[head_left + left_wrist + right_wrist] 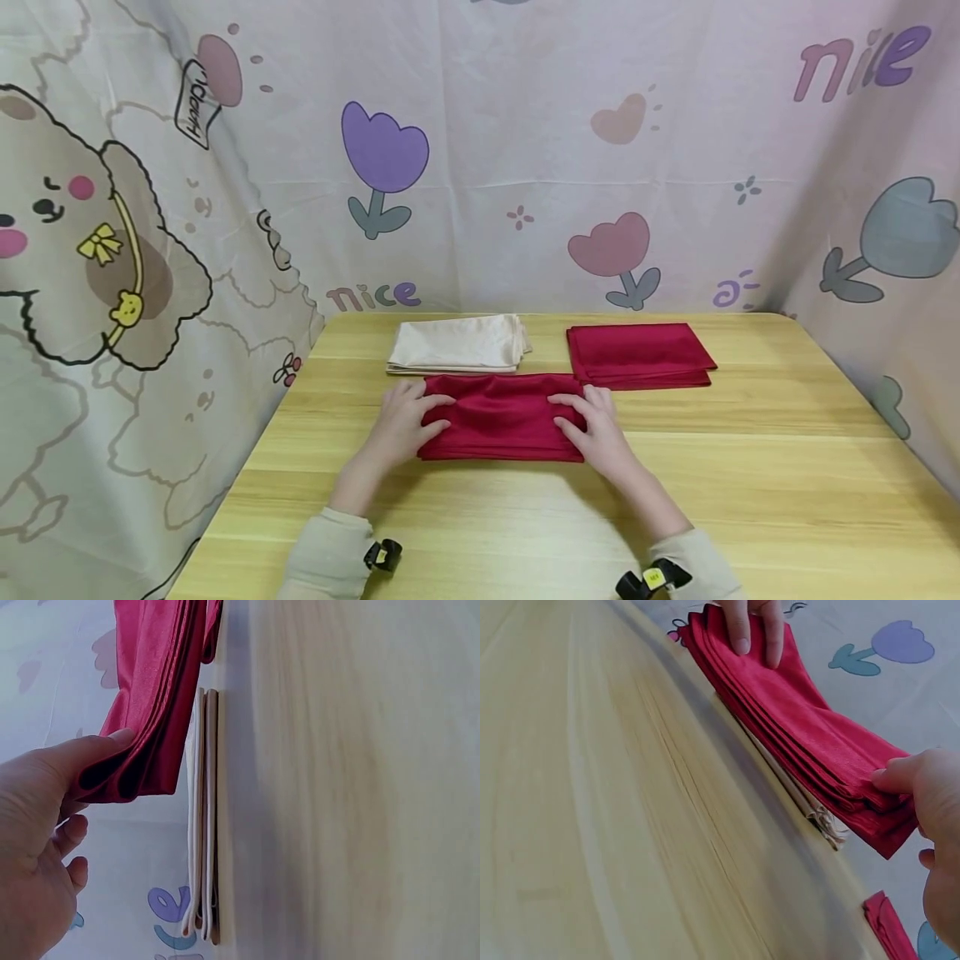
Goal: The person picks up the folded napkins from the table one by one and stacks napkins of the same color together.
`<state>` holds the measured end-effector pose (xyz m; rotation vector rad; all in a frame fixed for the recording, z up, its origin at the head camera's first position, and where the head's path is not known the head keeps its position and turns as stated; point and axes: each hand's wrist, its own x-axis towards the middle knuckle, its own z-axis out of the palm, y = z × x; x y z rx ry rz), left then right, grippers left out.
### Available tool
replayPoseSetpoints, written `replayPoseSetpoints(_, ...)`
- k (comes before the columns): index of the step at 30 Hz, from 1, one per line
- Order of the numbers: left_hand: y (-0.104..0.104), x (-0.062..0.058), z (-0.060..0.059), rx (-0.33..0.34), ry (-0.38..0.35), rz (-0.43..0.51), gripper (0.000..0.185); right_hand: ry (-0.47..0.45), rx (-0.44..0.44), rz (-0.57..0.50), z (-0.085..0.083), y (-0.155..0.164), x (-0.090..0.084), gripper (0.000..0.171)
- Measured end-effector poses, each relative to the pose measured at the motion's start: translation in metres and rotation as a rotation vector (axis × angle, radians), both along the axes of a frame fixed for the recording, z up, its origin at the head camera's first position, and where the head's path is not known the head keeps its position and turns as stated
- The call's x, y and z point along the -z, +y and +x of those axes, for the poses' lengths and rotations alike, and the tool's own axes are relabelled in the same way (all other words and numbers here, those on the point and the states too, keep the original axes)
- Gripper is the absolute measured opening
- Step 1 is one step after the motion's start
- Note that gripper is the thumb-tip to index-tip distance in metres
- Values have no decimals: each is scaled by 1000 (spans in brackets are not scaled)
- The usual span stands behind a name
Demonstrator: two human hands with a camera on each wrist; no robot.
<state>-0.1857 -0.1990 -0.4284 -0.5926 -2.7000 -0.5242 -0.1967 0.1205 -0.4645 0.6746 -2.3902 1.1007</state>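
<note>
Left wrist, not head: looped folds (pixel 150 776) | left hand (pixel 405 423), right hand (pixel 594 427) pinch red cloth (pixel 502 417)

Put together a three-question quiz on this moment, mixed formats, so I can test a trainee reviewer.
1. True or false: the left hand and the right hand both grip the same red cloth.
2. Multiple choice: in the head view, what colour is the folded cloth at the back left of the wooden table? A) blue B) cream C) green
3. Fill the gap: in the head view, a second red cloth lies to the ____ of that folded cloth.

Key: 1 true; 2 B; 3 right.
</note>
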Motion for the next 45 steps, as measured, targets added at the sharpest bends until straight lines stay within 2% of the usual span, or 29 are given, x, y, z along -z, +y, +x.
replayPoseSetpoints(5, 3, -3, 1, 31, 25, -55, 32, 51, 6, 26, 1, 6, -1, 34)
replayPoseSetpoints(11, 8, -5, 4, 60, 52, -113, 36, 156, 13, 53, 0, 11, -2, 36)
replayPoseSetpoints(16, 11, -8, 3, 100, 110, -141, 38, 242, 3, 81, -3, 16, -4, 36)
replayPoseSetpoints(20, 14, -11, 3, 126, 122, -162, 38, 295, -5, 100, -3, 22, -7, 36)
replayPoseSetpoints(29, 19, -17, 4, 158, 135, -232, 40, 369, -23, 124, -4, 30, -13, 35)
replayPoseSetpoints(38, 25, -21, 3, 187, 210, -314, 42, 409, -32, 142, -5, 42, -15, 39)
replayPoseSetpoints(45, 30, -20, -1, 193, 262, -312, 42, 425, -47, 159, -5, 50, -17, 43)
